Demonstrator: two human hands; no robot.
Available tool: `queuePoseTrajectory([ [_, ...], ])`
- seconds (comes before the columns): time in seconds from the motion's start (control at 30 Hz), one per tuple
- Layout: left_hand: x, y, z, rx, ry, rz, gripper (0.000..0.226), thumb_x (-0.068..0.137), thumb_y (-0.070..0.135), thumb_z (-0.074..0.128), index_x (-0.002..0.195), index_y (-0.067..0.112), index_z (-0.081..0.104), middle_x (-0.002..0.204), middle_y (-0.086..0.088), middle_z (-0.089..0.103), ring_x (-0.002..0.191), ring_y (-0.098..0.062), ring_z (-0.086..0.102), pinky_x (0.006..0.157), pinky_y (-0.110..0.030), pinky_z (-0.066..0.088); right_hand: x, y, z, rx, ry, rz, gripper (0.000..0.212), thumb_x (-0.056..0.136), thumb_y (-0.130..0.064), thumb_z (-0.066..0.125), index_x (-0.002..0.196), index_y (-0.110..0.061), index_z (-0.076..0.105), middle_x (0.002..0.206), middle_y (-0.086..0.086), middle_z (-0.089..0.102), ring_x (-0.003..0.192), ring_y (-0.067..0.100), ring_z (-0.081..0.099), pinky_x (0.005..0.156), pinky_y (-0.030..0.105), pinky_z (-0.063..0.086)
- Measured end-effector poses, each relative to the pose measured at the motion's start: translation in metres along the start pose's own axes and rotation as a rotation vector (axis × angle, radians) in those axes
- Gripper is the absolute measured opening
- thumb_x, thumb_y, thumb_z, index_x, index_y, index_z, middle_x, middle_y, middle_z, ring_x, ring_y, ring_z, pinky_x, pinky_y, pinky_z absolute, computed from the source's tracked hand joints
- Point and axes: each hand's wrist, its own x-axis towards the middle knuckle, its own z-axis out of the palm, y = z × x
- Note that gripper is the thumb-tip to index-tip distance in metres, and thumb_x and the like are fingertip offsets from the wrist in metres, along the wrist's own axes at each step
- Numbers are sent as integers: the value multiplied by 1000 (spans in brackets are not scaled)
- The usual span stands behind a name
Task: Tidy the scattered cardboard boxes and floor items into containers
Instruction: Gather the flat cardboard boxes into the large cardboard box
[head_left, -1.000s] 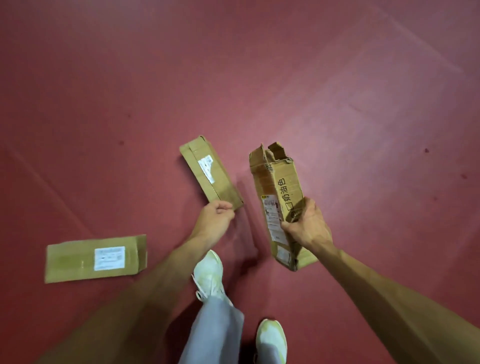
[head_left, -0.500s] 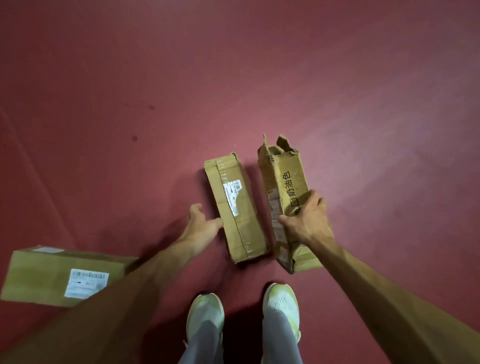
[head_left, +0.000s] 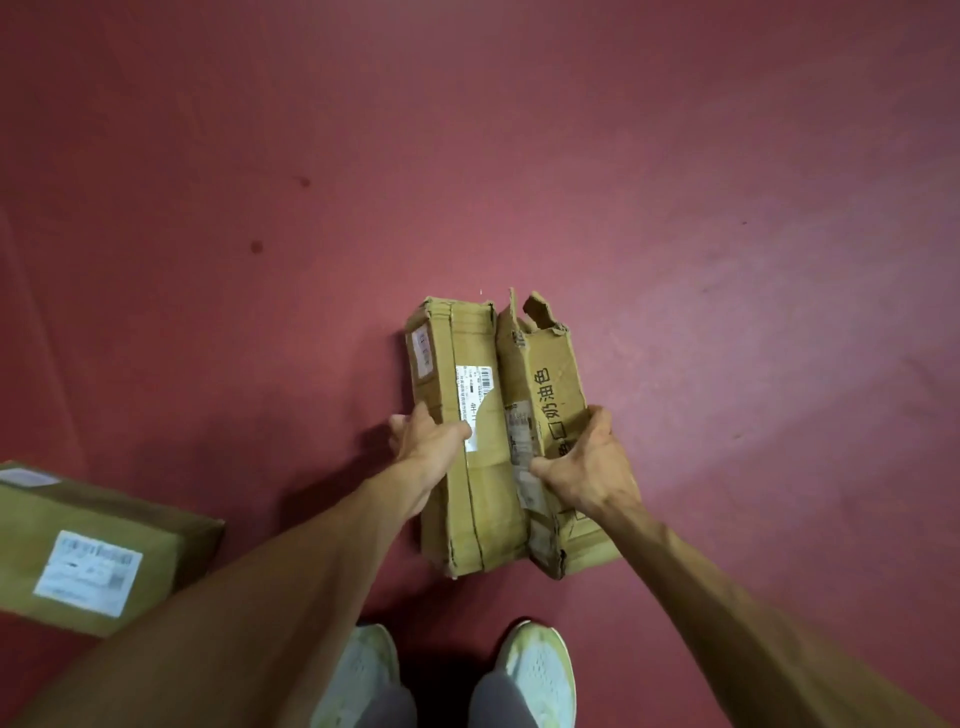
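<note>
Grips curled: left hand (head_left: 431, 448) holds labelled box (head_left: 470, 358), right hand (head_left: 592, 467) torn box (head_left: 553, 371) printed 奶油色

You are reaching both bare forearms forward and down. Your left hand (head_left: 430, 451) is gripping the left box (head_left: 457, 364), thumb lying across its top. Your right hand (head_left: 589, 470) is clasping the torn box (head_left: 550, 374), fingers (head_left: 598, 422) spread.

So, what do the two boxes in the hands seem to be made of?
Both look like brown corrugated cardboard, matte. The torn box shows ragged, creased flaps at its top; the sealed box has long smooth strips, probably clear tape, and a white paper label.
</note>
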Motion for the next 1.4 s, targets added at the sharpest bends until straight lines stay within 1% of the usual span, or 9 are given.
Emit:
queuePoseTrajectory([
  [0.23,-68,26,-54,58,-1,95,78,83,20,63,146,41,23,146,-3,22,135,-28,26,111,-41,29,-61,-46,-43,70,31,-7,65,61,-33,80,109,-14,41,99,2,61,89,20,62,77,38,56],
  [0.43,-134,34,-106,-103,-7,85,82,67,25,75,125,56,26,126,-2,53,108,-24,58,95,-48,49,-123,-83,-70,104,11,-37,65,59,-37,78,107,-16,39,97,3,64,85,22,65,73,42,58],
  [0.63,-217,46,-166,-228,166,86,97,74,22,77,147,23,14,130,-2,47,115,-23,51,101,-39,42,-193,-143,-98,140,-22,-151,66,60,-33,80,107,-16,37,101,1,63,91,19,64,78,38,55],
  [0.8,-311,47,-252,-255,298,75,96,43,45,84,128,21,45,120,-2,58,107,-21,59,94,-43,50,-269,-207,-132,94,-27,-287,73,57,-36,79,115,-17,39,110,3,58,100,20,59,86,39,53],
  [0.9,-377,31,-304,-292,402,99,87,48,39,87,124,20,49,118,-2,58,105,-21,60,93,-42,50,-325,-245,-143,46,-59,-355,80,54,-36,79,121,-15,40,113,4,55,102,21,58,89,43,53],
  [1.13,-531,-63,-404,-582,580,38,37,49,10,76,80,21,58,95,-5,67,95,-26,65,78,-35,55,-479,-303,-118,35,-176,-509,89,49,-40,78,125,-14,40,118,5,56,105,20,59,92,42,53],
  [1.23,-586,-137,-432,-677,635,14,51,45,6,81,92,11,61,91,-6,67,89,-26,67,64,-28,51,-551,-309,-82,-42,-265,-597,94,46,-46,74,129,-16,40,118,3,57,104,19,60,91,41,54],
  [1.33,-643,-231,-456,-768,659,-1,78,32,32,91,102,12,62,100,-5,66,90,-21,67,72,-34,56,-631,-305,-34,-141,-315,-690,96,45,-50,68,131,-17,40,118,5,58,102,20,61,91,41,54],
  [1.4,-683,-297,-472,-844,677,27,73,35,38,92,99,12,68,97,-6,71,87,-22,70,76,-37,58,-689,-300,2,-203,-343,-741,99,42,-54,65,131,-18,40,117,4,58,101,21,62,90,43,55],
])
